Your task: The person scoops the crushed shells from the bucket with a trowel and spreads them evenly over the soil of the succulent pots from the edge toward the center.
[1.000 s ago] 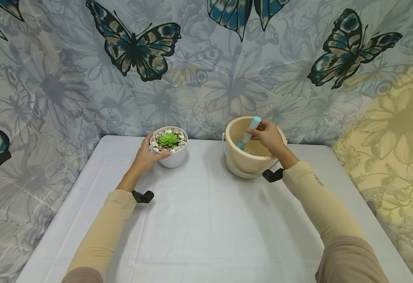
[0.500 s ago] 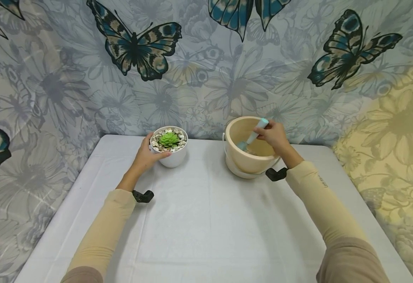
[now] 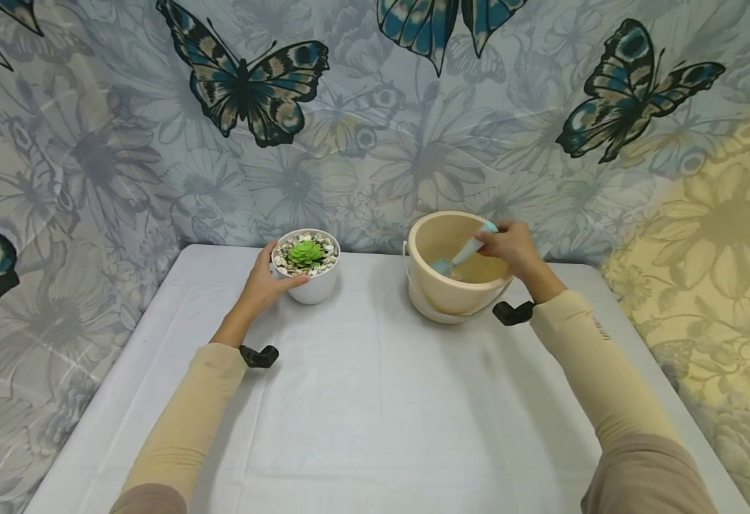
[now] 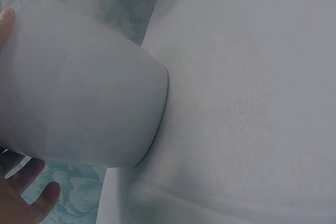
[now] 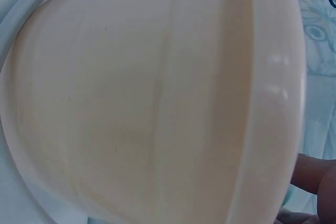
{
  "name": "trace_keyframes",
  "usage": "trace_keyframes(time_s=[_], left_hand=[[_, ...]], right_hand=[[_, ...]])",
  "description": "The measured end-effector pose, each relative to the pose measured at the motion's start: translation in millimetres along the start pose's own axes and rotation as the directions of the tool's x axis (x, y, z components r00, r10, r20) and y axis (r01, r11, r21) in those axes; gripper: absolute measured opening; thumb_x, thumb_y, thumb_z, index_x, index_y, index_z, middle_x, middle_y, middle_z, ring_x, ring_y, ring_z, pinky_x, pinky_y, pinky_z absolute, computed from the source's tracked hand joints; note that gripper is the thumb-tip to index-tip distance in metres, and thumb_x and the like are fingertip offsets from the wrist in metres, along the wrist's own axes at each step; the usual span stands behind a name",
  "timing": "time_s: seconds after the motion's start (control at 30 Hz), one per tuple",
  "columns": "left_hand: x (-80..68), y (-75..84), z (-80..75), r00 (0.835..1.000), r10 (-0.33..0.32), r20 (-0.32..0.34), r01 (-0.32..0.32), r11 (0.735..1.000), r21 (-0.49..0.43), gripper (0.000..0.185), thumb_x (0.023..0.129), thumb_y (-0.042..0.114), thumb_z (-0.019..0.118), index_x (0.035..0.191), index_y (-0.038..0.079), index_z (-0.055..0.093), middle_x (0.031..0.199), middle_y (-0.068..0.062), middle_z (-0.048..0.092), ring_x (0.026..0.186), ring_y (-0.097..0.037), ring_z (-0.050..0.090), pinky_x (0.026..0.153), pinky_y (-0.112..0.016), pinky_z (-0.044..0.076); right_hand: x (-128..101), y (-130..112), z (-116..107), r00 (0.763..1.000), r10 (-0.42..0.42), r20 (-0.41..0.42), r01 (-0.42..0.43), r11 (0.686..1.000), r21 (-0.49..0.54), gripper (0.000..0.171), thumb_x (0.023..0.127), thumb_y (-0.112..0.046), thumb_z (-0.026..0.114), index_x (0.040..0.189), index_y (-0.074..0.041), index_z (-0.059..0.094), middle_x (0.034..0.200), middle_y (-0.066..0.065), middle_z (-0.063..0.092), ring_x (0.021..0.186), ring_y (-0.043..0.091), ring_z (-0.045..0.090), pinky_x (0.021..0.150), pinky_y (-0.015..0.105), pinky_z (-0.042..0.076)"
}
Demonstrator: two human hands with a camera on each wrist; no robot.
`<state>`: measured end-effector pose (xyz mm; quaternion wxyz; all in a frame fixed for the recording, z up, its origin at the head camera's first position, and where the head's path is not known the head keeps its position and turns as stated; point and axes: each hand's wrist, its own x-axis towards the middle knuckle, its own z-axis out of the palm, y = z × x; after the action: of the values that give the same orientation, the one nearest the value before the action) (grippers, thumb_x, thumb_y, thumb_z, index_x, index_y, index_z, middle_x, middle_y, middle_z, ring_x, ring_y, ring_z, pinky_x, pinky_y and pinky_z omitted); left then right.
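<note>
My left hand [image 3: 264,280] holds a white flower pot [image 3: 313,291] from its left side, thumb across the front below the rim. In the pot, a green succulent [image 3: 306,253] sits among pale pebbles [image 3: 285,265]. The left wrist view shows the pot's smooth wall [image 4: 89,87] with fingers at two sides of it. My right hand [image 3: 511,246] pinches the handle of a small light-blue trowel [image 3: 468,249] over the right rim of a cream bucket [image 3: 442,291]. The trowel slants down to the left, its blade low inside the bucket. In the right wrist view the bucket wall [image 5: 131,98] hides most of that hand.
A white cloth [image 3: 349,400] covers the table. The bucket's white handle [image 3: 452,315] hangs down across its front. Behind the table's far edge rises a backdrop [image 3: 362,164] printed with flowers and butterflies. Black wrist cameras [image 3: 259,357] are strapped to both wrists.
My right hand has moved right and slightly down toward the bucket's right rim, so the trowel leans over further. The left hand and the pot have stayed in place.
</note>
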<state>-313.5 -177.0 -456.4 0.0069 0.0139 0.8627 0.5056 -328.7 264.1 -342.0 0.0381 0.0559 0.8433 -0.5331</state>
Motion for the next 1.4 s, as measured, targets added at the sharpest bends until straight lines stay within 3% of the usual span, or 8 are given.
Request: trace_keyframes(time_s=[0.37, 0.5, 0.57, 0.73, 0.83, 1.07, 1.2, 1.4], left_hand=[[1.3, -1.4, 0.2, 1.0, -0.009, 0.006, 0.009, 1.0, 0.01, 0.117, 0.075, 0.055, 0.078, 0.158, 0.018, 0.005, 0.164, -0.014, 0.01, 0.15, -0.038, 0.014, 0.118, -0.062, 0.02], [2.0, -2.0, -0.8, 1.0, -0.01, 0.006, 0.01, 1.0, 0.009, 0.118, 0.075, 0.056, 0.078, 0.158, 0.017, 0.004, 0.164, -0.014, 0.009, 0.151, -0.038, 0.013, 0.118, -0.061, 0.02], [2.0, -2.3, -1.1, 1.0, -0.013, 0.006, 0.013, 1.0, 0.011, 0.118, 0.075, 0.056, 0.078, 0.158, 0.018, 0.004, 0.164, -0.013, 0.009, 0.151, -0.038, 0.013, 0.118, -0.061, 0.02], [2.7, -3.4, -2.7, 1.0, -0.013, 0.015, 0.013, 1.0, 0.014, 0.117, 0.075, 0.055, 0.078, 0.158, 0.018, 0.004, 0.164, -0.013, 0.009, 0.151, -0.038, 0.012, 0.119, -0.061, 0.019], [3.7, -3.4, -4.0, 1.0, -0.007, 0.024, 0.007, 1.0, 0.023, 0.116, 0.077, 0.054, 0.077, 0.158, 0.017, 0.003, 0.164, -0.015, 0.008, 0.151, -0.038, 0.012, 0.119, -0.062, 0.018], [4.1, -1.3, -5.9, 1.0, 0.005, 0.028, -0.006, 0.998, 0.056, 0.116, 0.079, 0.053, 0.076, 0.158, 0.014, 0.001, 0.162, -0.02, 0.009, 0.15, -0.041, 0.013, 0.118, -0.063, 0.019], [0.0, -0.8, -8.3, 0.999, -0.029, 0.031, 0.026, 0.996, 0.088, 0.117, 0.079, 0.058, 0.073, 0.158, 0.015, -0.001, 0.163, -0.019, 0.008, 0.149, -0.042, 0.015, 0.117, -0.063, 0.021], [-11.1, -3.1, -13.1, 0.999, -0.044, 0.014, 0.042, 0.99, 0.133, 0.113, 0.082, 0.061, 0.069, 0.158, 0.012, 0.002, 0.162, -0.02, 0.013, 0.149, -0.041, 0.016, 0.116, -0.064, 0.021]], right_hand=[[-5, -4, -13, 0.994, -0.021, -0.109, -0.01, 0.96, -0.282, 0.046, 0.095, -0.016, 0.062, 0.129, 0.014, 0.052, 0.114, 0.028, 0.061, 0.061, -0.003, 0.061, 0.066, 0.015, 0.056], [-9, -5, -16, 0.985, -0.105, -0.138, 0.041, 0.915, -0.402, 0.041, 0.095, -0.017, 0.061, 0.125, 0.012, 0.057, 0.117, 0.033, 0.063, 0.073, 0.02, 0.069, 0.059, 0.015, 0.051], [-12, -4, -17, 0.978, -0.141, -0.151, 0.061, 0.896, -0.439, 0.04, 0.096, -0.017, 0.06, 0.124, 0.01, 0.058, 0.118, 0.033, 0.063, 0.086, 0.033, 0.07, 0.064, 0.022, 0.053], [-16, 1, -15, 0.959, -0.213, -0.187, 0.108, 0.884, -0.455, 0.037, 0.097, -0.018, 0.059, 0.122, 0.009, 0.06, 0.119, 0.032, 0.063, 0.107, 0.044, 0.061, 0.086, 0.047, 0.053], [-17, 3, -15, 0.948, -0.24, -0.206, 0.126, 0.884, -0.45, 0.036, 0.096, -0.018, 0.06, 0.12, 0.009, 0.061, 0.117, 0.031, 0.063, 0.108, 0.043, 0.059, 0.091, 0.05, 0.05], [-18, 5, -16, 0.944, -0.252, -0.211, 0.147, 0.898, -0.415, 0.037, 0.096, -0.018, 0.06, 0.119, 0.01, 0.061, 0.116, 0.031, 0.063, 0.106, 0.041, 0.06, 0.087, 0.044, 0.049], [-20, 10, -16, 0.95, -0.235, -0.205, 0.14, 0.909, -0.393, 0.038, 0.097, -0.019, 0.059, 0.121, 0.01, 0.06, 0.118, 0.031, 0.062, 0.107, 0.041, 0.06, 0.083, 0.039, 0.05], [-28, 20, -19, 0.949, -0.243, -0.201, 0.157, 0.916, -0.369, 0.041, 0.098, -0.025, 0.057, 0.122, 0.008, 0.061, 0.118, 0.028, 0.063, 0.099, 0.031, 0.062, 0.071, 0.02, 0.047]])
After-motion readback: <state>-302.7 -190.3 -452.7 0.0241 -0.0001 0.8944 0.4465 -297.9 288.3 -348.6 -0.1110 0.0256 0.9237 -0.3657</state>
